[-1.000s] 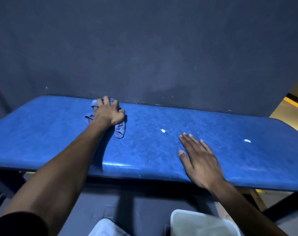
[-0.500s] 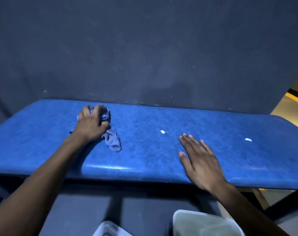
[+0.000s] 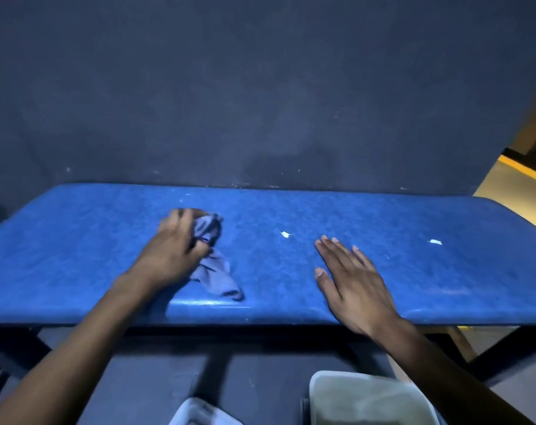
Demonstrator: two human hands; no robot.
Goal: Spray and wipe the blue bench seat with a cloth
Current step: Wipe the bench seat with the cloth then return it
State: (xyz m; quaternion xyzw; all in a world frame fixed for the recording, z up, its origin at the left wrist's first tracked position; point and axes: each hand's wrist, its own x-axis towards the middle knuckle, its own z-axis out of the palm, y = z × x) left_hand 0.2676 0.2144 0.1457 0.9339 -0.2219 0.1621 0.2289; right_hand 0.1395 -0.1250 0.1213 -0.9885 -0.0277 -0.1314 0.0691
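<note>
The blue padded bench seat [image 3: 383, 216] runs across the view against a dark wall. My left hand [image 3: 171, 250] presses a crumpled grey-blue cloth [image 3: 214, 271] onto the seat left of centre; the cloth trails toward the front edge. My right hand [image 3: 352, 283] lies flat on the seat near the front edge, fingers spread, holding nothing. Two small white specks sit on the seat, one [image 3: 284, 234] between my hands and one [image 3: 434, 241] further right. No spray bottle is in view.
A dark blue-grey wall [image 3: 260, 87] rises right behind the bench. A pale plastic container [image 3: 368, 397] stands on the floor below my right arm, with another pale object [image 3: 199, 414] beside it. Dark bench legs [image 3: 499, 354] show underneath. Yellowish floor [image 3: 518, 182] lies at far right.
My left hand has dragged the cloth from the back of the seat toward the front and slightly right. My right hand has stayed flat in place.
</note>
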